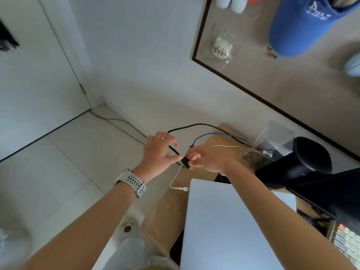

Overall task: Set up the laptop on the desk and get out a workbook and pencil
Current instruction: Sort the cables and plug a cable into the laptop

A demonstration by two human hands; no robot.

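A closed silver laptop lies on the wooden desk, with a short white cable plugged into its near left corner. Above the desk's left edge my right hand pinches a small black adapter that the white cable runs into. My left hand, with a ring and a white watch on the wrist, touches the adapter with its thumb, the fingers spread and lightly curled over a black cable. No workbook or pencil is in view.
A blue cable and a loose white cable lie on the desk's far end by a clear plastic box. A black monitor arm stands at the right. A pinboard hangs on the wall. White tiled floor lies left.
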